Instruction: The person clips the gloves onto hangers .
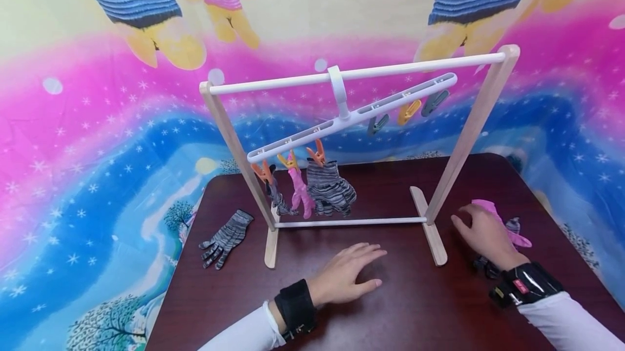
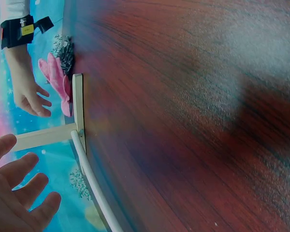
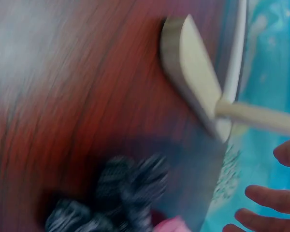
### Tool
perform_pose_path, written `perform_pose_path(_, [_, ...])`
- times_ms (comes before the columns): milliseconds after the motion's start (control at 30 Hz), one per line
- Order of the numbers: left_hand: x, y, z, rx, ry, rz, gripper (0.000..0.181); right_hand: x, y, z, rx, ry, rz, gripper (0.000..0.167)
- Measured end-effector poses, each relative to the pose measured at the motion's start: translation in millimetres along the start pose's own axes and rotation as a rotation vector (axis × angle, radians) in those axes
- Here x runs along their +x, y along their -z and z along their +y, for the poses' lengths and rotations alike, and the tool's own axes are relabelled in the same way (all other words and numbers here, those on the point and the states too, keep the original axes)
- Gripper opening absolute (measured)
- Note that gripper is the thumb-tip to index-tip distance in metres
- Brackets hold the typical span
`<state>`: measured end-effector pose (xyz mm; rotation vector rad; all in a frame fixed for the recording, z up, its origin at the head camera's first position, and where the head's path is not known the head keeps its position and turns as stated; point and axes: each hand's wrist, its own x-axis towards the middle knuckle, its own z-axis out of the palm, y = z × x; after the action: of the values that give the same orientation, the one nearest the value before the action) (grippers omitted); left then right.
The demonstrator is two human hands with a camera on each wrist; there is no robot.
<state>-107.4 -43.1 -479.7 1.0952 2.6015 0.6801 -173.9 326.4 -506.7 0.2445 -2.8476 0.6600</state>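
Observation:
My right hand [image 1: 488, 237] hovers over a pink glove [image 1: 520, 240] and dark striped gloves [image 1: 483, 267] on the right of the table, its fingers loosely bent and holding nothing. In the left wrist view it shows apart from the pink glove [image 2: 58, 79]. My left hand [image 1: 345, 274] is held over the table in front of the rack, fingers spread and nothing in them. From the left half of a white hanger [image 1: 400, 102], pegs hold a striped glove [image 1: 329, 188], a pink glove [image 1: 300, 191] and another dark striped piece [image 1: 277, 196].
The hanger hooks over the top bar of a wooden rack [image 1: 464, 134] and tilts down to the left. Unused pegs [image 1: 409, 112] hang on its right half. A grey striped glove [image 1: 227, 238] lies left of the rack. A patterned cloth [image 1: 122, 139] stands behind the table.

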Motion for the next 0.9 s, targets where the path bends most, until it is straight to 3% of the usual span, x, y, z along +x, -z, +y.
perform_pose_path(200, [2.0, -3.7, 1.7, 0.008, -0.014, -0.002, 0.06, 3.0, -1, 24, -0.027, -0.113, 0.029, 0.032])
perform_pose_path(433, [4.0, -4.1, 3.5, 0.003, -0.031, -0.01, 0.06, 4.0, 4, 43, -0.028, -0.234, -0.116, 0.044])
perform_pose_path(900, [5.1, -6.9, 4.6, 0.017, -0.06, 0.005, 0.057, 9.4, 0, 63, -0.029, -0.243, -0.203, 0.043])
